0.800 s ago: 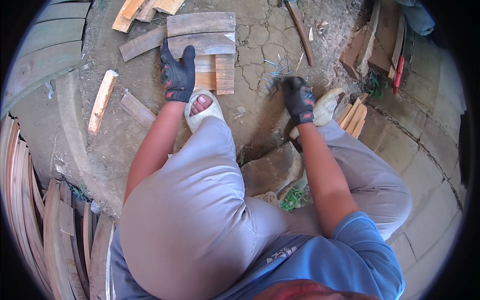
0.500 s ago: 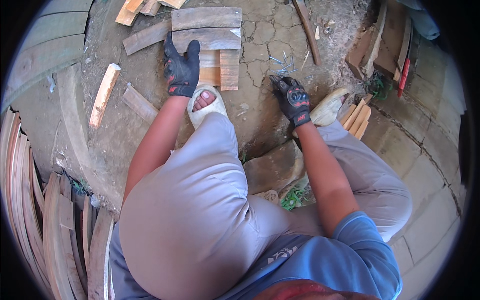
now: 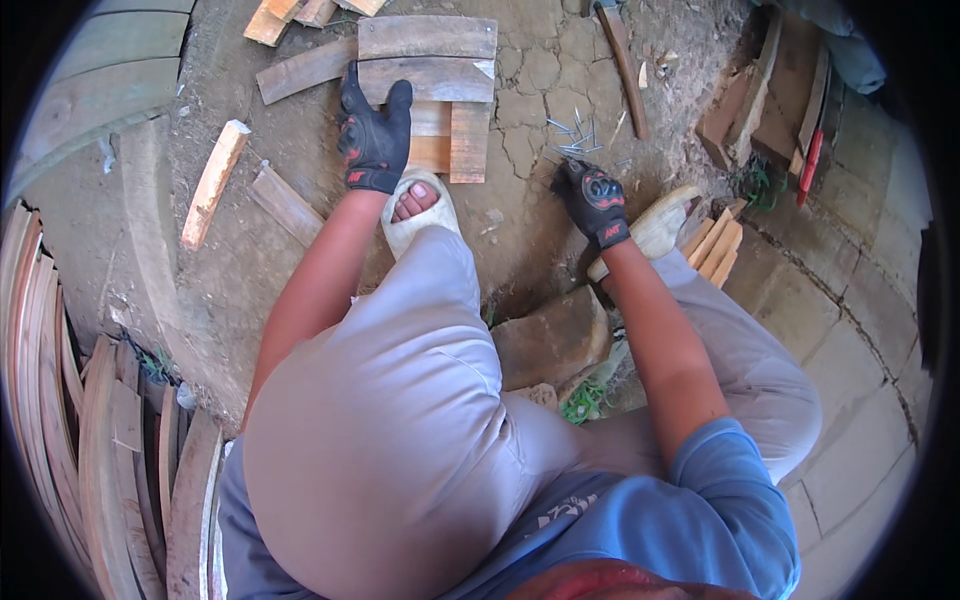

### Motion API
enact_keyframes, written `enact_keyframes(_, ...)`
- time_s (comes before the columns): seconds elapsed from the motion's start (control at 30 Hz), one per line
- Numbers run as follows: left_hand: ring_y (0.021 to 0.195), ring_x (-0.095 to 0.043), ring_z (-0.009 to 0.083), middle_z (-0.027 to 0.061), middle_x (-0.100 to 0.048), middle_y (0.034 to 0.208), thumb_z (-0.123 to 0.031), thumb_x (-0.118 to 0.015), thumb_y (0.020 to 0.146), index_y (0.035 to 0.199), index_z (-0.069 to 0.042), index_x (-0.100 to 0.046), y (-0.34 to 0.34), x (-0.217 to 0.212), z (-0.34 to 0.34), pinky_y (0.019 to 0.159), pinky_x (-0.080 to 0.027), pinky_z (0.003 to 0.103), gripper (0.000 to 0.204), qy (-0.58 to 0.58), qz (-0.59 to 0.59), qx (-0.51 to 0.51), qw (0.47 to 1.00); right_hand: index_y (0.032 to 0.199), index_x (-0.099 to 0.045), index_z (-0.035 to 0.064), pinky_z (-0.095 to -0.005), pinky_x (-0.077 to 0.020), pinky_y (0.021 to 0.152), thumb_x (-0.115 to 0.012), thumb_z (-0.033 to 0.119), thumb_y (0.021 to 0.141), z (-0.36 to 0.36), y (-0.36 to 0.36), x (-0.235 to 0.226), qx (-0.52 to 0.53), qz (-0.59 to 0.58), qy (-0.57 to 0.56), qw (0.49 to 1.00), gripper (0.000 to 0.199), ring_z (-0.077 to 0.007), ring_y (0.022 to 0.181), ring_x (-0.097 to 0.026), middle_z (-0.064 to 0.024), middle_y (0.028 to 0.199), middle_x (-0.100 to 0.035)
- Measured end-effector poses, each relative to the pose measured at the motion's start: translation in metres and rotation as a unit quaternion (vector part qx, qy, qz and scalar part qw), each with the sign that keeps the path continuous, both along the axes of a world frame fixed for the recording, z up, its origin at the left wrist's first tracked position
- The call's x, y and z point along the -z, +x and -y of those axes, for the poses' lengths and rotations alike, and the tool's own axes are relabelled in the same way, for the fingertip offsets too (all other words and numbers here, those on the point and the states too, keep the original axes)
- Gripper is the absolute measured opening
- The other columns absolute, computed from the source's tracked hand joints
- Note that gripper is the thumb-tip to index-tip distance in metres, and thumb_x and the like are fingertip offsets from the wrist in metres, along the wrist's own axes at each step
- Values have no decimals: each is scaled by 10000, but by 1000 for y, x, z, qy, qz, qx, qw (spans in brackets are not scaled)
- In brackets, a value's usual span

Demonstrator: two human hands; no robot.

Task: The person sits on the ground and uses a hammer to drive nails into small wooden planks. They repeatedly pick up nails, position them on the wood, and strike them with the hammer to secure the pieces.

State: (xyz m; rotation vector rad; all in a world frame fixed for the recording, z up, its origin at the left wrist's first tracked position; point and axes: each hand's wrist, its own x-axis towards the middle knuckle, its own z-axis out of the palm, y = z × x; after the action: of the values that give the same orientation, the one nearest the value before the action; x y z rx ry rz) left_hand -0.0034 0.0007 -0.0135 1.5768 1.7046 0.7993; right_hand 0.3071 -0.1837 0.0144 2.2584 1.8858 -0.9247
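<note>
My left hand [image 3: 374, 140], in a black glove with red marks, rests at the near edge of a small assembly of wooden boards [image 3: 428, 38]. Its thumb and forefinger are spread apart over the lower long board [image 3: 430, 80]. Short cross pieces [image 3: 469, 143] show beneath, one reddish-brown. My gloved right hand [image 3: 594, 204] is low over the dirt, just nearside of a loose scatter of nails [image 3: 574, 134]. Its fingers are bent together and point down; whatever sits between the fingertips is hidden.
A hammer [image 3: 622, 70] lies beyond the nails. Loose wood pieces [image 3: 215, 183] are on the left, with stacked slats [image 3: 130, 450] at lower left. A stone block [image 3: 552, 338] sits between my legs. A red tool [image 3: 809, 168] leans by boards at right.
My right hand has drawn slightly back toward me, and its fingers have come closer together. My left hand keeps its place on the boards. The whole view has shifted slightly.
</note>
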Motion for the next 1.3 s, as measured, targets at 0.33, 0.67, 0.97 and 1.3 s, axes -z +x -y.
enact_keyframes(0.33,1473,-492,441,277,-409,1656,-347,-873,927,1634,46,-368,-9,-33,9,1218,-421,494,953,89,-9,42,995,1054,-738,22,-301,-555,808,-857,107,920,-72,2,-67,459,-375,11,805,198,-164,847,-708,-38,946,-739)
enact_keyframes(0.67,1231,-720,249,142,-777,1298,-173,-839,945,1264,-24,-793,44,-108,34,1101,-538,382,355,-109,227,160,954,1200,-723,75,-355,-551,882,-719,133,1021,-92,-89,-75,481,-776,-52,404,189,-180,977,-683,-55,1134,-745)
enact_keyframes(0.97,1176,-741,249,126,-785,1251,-85,-776,963,1225,-32,-805,33,-99,27,1035,-563,359,269,-13,205,225,952,1223,-732,21,-359,-586,857,-705,128,1022,-88,-91,-59,453,-793,-69,401,229,-204,948,-702,-91,1102,-756)
enact_keyframes(1.3,1245,-668,320,83,-769,1189,-160,-848,902,1060,-70,-846,50,-70,-42,1117,-493,458,182,151,27,202,967,1092,-775,81,-377,-574,937,-879,490,860,-118,-20,-46,381,-312,133,860,481,-233,1048,-756,-93,1093,-814)
